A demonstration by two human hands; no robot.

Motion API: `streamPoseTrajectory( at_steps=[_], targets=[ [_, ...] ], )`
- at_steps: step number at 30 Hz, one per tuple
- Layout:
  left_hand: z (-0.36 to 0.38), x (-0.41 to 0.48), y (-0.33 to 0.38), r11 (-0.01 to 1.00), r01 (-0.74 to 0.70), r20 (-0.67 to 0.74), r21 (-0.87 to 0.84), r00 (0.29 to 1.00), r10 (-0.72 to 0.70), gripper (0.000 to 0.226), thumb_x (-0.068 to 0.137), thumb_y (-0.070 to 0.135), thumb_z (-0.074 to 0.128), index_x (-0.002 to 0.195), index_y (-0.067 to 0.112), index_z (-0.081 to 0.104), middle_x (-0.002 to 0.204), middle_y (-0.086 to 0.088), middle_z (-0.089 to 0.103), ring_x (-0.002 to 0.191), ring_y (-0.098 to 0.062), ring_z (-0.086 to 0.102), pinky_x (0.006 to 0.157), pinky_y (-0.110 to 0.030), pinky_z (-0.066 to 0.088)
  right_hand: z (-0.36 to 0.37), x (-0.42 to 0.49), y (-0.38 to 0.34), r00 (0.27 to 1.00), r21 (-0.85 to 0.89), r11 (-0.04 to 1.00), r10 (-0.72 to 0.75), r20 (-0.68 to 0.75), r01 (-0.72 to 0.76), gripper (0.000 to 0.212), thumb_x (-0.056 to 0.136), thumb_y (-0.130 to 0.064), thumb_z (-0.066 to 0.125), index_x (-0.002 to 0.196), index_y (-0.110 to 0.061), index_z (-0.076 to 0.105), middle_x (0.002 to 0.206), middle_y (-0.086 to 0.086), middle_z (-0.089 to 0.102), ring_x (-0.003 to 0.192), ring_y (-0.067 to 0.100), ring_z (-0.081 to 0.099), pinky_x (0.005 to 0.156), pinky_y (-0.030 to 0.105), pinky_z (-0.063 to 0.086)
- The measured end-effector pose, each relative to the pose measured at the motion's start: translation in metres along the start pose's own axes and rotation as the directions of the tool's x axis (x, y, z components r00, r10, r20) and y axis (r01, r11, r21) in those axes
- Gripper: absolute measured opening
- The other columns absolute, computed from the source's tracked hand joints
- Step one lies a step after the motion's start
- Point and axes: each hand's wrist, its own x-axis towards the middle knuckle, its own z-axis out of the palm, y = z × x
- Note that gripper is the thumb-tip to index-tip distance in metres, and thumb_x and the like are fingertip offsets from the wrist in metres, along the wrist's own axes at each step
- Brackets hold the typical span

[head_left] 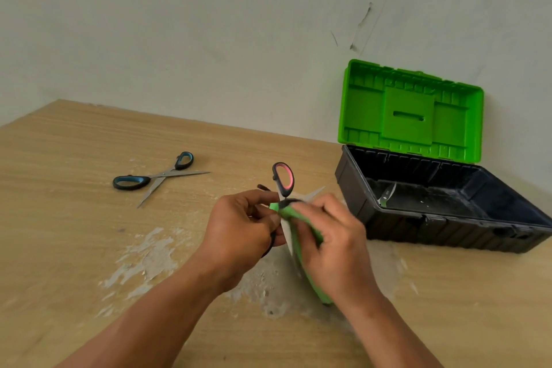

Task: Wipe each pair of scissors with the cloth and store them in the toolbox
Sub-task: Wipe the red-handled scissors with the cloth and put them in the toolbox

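Left hand (242, 227) grips pink-handled scissors (283, 179) by the lower handle, with the pink-lined loop sticking up. Right hand (334, 243) holds green cloth (286, 211) wrapped on the blades; one blade tip pokes out toward the toolbox (448, 231). Toolbox is black with its green lid (412, 110) open against the wall, right side of the wooden table (74, 233). One pair of scissors (387, 195) is inside it (handles hard to make out). Blue-handled scissors (155, 178) lie splayed open on the table, far left, well apart from the hands. Tabletop is scuffed pale under the hands.
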Motion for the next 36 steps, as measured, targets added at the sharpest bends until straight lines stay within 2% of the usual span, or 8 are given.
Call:
streamPoseTrajectory(
  at_steps=[7,11,15,19,23,27,31,36],
  targets=[
    [0.0,0.0,-0.001,1.0,-0.003,0.006,0.003,1.0,0.003,0.028,0.09,-0.015,0.058,0.109,0.002,0.069,0.081,-0.03,0.067,0.057,-0.02,0.071,0.059,-0.026,0.062,-0.001,-0.002,-0.002,0.998,0.009,1.0,-0.015,0.063,0.014,0.024,0.089,0.001,0.072,0.111,-0.009,0.077,0.091,0.003,0.061,0.077,0.014,0.06,0.069,0.015,0.047],
    [0.0,0.001,-0.002,1.0,-0.009,0.005,0.004,1.0,0.009,0.028,0.09,-0.015,0.059,0.105,0.005,0.069,0.091,-0.035,0.067,0.067,-0.028,0.073,0.059,-0.025,0.061,-0.001,0.009,0.014,0.986,-0.01,0.992,0.122,-0.11,-0.124,0.021,0.09,0.0,0.071,0.108,-0.008,0.077,0.091,0.005,0.062,0.077,0.016,0.063,0.072,0.019,0.052],
    [0.0,0.001,-0.003,1.0,-0.004,0.009,-0.008,1.0,0.005,0.029,0.09,-0.015,0.058,0.109,0.003,0.069,0.09,-0.037,0.066,0.064,-0.027,0.072,0.059,-0.026,0.061,0.0,-0.003,-0.001,0.998,0.028,1.0,-0.007,0.059,0.006,0.025,0.089,0.001,0.072,0.111,-0.01,0.077,0.092,0.003,0.061,0.078,0.012,0.059,0.067,0.019,0.05],
    [0.002,0.001,-0.003,1.0,-0.009,0.022,-0.009,1.0,0.01,0.028,0.09,-0.014,0.059,0.11,0.003,0.068,0.091,-0.036,0.067,0.066,-0.026,0.074,0.059,-0.026,0.061,-0.003,0.009,0.018,0.98,-0.034,0.989,0.137,-0.146,-0.144,0.021,0.09,0.0,0.071,0.108,-0.007,0.077,0.091,0.004,0.062,0.076,0.011,0.059,0.069,0.024,0.052],
    [-0.001,0.001,-0.004,1.0,-0.006,0.019,-0.016,1.0,0.007,0.029,0.09,-0.015,0.058,0.105,0.006,0.07,0.091,-0.038,0.066,0.068,-0.03,0.074,0.06,-0.027,0.062,0.001,-0.002,-0.001,0.998,0.023,1.0,0.013,0.054,-0.014,0.024,0.088,0.001,0.072,0.109,-0.01,0.078,0.093,0.002,0.063,0.079,0.01,0.06,0.071,0.01,0.046],
    [0.001,0.002,-0.004,1.0,-0.019,0.03,-0.016,0.999,0.02,0.028,0.089,-0.014,0.06,0.111,0.002,0.068,0.091,-0.038,0.065,0.066,-0.028,0.072,0.059,-0.026,0.06,-0.001,0.008,0.014,0.981,-0.025,0.99,0.134,-0.139,-0.138,0.021,0.089,0.001,0.071,0.107,-0.007,0.077,0.091,0.005,0.063,0.078,0.015,0.063,0.07,0.02,0.051],
    [-0.002,0.003,-0.006,1.0,-0.007,0.011,-0.012,1.0,0.007,0.028,0.09,-0.016,0.058,0.107,0.004,0.069,0.091,-0.04,0.064,0.066,-0.03,0.072,0.058,-0.026,0.061,0.001,0.0,0.0,0.999,0.012,0.999,0.04,0.031,-0.041,0.024,0.09,0.001,0.07,0.109,-0.011,0.077,0.092,0.003,0.062,0.078,0.012,0.06,0.068,0.02,0.049],
    [0.003,0.007,-0.009,1.0,-0.002,-0.018,0.012,1.0,0.002,0.028,0.089,-0.014,0.061,0.108,0.006,0.069,0.09,-0.036,0.067,0.069,-0.032,0.071,0.059,-0.026,0.061,-0.007,0.011,0.034,0.914,-0.112,0.936,0.29,-0.284,-0.332,0.017,0.09,0.002,0.068,0.106,0.0,0.073,0.092,0.012,0.064,0.078,0.025,0.064,0.076,0.014,0.04]
  ],
)
